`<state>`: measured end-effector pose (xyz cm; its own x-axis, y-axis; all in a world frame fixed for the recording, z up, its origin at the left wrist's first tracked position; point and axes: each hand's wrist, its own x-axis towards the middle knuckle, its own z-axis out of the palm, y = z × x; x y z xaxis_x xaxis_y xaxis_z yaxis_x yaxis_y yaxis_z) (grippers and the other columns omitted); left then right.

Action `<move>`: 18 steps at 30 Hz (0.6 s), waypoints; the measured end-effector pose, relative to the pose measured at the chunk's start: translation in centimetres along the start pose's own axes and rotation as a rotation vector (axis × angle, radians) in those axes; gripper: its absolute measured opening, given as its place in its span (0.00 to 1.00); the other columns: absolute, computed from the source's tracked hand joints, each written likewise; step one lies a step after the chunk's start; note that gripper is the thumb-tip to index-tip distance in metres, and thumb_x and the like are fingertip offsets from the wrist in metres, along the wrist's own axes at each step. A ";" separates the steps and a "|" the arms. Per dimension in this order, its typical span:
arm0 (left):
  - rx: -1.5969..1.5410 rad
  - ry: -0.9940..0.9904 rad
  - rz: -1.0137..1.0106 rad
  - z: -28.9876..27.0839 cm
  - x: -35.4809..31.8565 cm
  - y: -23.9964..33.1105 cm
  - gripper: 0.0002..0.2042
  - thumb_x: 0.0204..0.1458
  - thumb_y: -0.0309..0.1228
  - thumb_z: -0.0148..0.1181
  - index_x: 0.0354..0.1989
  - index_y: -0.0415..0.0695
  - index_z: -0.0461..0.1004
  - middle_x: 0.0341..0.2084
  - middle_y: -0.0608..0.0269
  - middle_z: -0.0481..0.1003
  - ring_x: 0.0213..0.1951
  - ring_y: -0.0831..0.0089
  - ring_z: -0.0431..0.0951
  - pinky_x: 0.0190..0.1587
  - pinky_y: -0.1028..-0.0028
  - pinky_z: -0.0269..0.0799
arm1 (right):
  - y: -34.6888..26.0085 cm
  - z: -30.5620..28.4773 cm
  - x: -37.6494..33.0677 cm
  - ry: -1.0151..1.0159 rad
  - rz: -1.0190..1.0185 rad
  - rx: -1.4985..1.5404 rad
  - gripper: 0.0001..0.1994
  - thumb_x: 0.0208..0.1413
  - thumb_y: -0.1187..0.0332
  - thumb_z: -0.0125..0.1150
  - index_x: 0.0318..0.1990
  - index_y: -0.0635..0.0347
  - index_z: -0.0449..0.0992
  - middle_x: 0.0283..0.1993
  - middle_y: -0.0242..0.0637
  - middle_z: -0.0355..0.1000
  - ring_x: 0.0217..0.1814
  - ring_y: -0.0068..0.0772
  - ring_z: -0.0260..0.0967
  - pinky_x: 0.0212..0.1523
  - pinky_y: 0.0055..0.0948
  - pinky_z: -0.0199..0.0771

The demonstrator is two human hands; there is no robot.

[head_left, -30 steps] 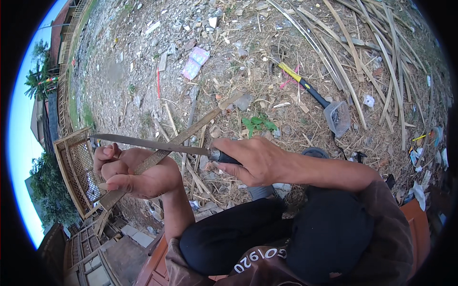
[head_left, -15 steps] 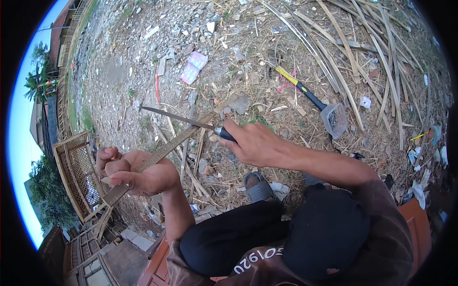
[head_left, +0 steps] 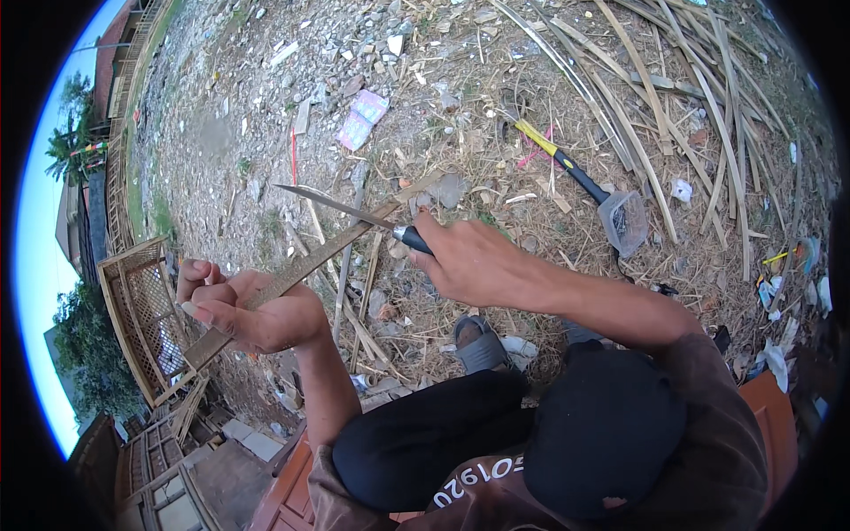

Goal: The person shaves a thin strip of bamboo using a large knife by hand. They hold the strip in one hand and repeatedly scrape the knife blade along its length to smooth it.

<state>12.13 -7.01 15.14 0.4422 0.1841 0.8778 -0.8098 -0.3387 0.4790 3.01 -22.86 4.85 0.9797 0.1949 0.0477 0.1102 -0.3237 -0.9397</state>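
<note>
My left hand (head_left: pixel 270 317) is turned palm up and closed around a long flat bamboo slat (head_left: pixel 320 259), with the fingers curled. The slat slants from beneath that hand up to the right, its far end reaching down toward the ground. My right hand (head_left: pixel 478 264) grips the black handle of a knife (head_left: pixel 341 207). Its narrow dark blade points left and crosses the slat just in front of the right fingers. Whether the edge bites into the slat cannot be told.
A hammer (head_left: pixel 577 179) with a yellow and black handle lies ahead, touching a clear plastic tub (head_left: pixel 623 226). Long bamboo strips (head_left: pixel 730 142) pile up at the far right. A lattice panel (head_left: pixel 146 319) stands at left. Stones and shavings litter the ground around my sandal (head_left: pixel 482 347).
The knife's tip has shifted slightly right and away from me. My left hand and the slat's near end have risen a little in the picture. Both grips stay the same.
</note>
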 end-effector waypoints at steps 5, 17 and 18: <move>0.018 -0.051 0.020 0.0 0.3 -0.4 0.19 0.66 0.38 0.39 0.20 0.47 0.53 0.32 0.59 0.62 0.44 0.67 0.63 0.52 0.64 0.54 | 4.0 0.2 0.0 -0.095 0.257 -0.073 0.14 0.61 0.63 0.52 0.42 0.67 0.63 0.18 0.54 0.69 0.21 0.63 0.69 0.25 0.51 0.69; 0.078 -0.058 -0.063 -1.7 0.0 -1.4 0.19 0.66 0.39 0.38 0.21 0.46 0.57 0.36 0.60 0.67 0.45 0.70 0.66 0.52 0.68 0.56 | 1.5 2.6 -1.4 0.186 -0.308 0.163 0.12 0.63 0.64 0.51 0.39 0.66 0.64 0.15 0.48 0.66 0.14 0.52 0.67 0.17 0.44 0.66; 0.081 -0.057 -0.067 -1.6 0.1 -1.6 0.19 0.66 0.39 0.38 0.21 0.46 0.57 0.36 0.60 0.67 0.45 0.70 0.66 0.52 0.68 0.56 | 2.2 2.0 -0.5 0.067 -0.037 0.034 0.13 0.63 0.63 0.51 0.39 0.66 0.64 0.15 0.48 0.66 0.16 0.53 0.68 0.18 0.45 0.66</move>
<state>12.82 -4.95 14.46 0.5170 0.1568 0.8415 -0.7450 -0.4018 0.5325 2.43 -21.80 2.04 0.9842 0.1436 0.1037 0.1416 -0.2855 -0.9479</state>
